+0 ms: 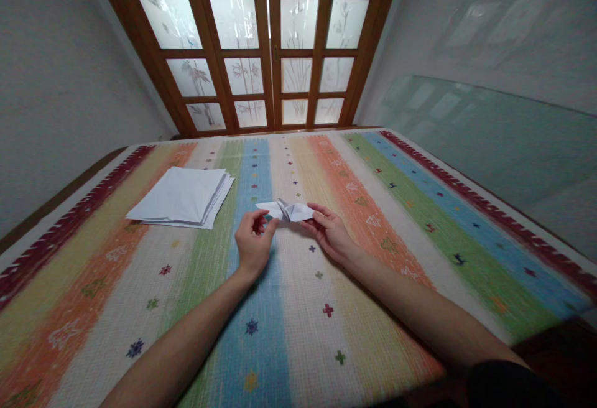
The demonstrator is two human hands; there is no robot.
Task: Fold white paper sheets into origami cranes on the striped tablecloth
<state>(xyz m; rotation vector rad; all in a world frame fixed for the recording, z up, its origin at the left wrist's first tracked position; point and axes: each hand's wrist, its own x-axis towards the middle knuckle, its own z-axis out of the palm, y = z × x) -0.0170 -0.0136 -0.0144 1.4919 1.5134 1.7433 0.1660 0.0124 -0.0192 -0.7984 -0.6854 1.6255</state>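
Observation:
A small folded white paper figure (pixel 288 211) is held just above the striped cloth between both hands. My left hand (pixel 253 241) pinches its left end with thumb and fingertips, the other fingers curled. My right hand (pixel 329 231) grips the right end, thumb on top and fingers beneath. Both forearms reach in from the bottom edge of the view.
A stack of white paper sheets (pixel 183 196) lies on the striped, multicoloured tablecloth (pixel 396 209) to the far left. A wooden door with frosted glass panes (pixel 275 41) stands beyond the table. Grey walls rise on both sides.

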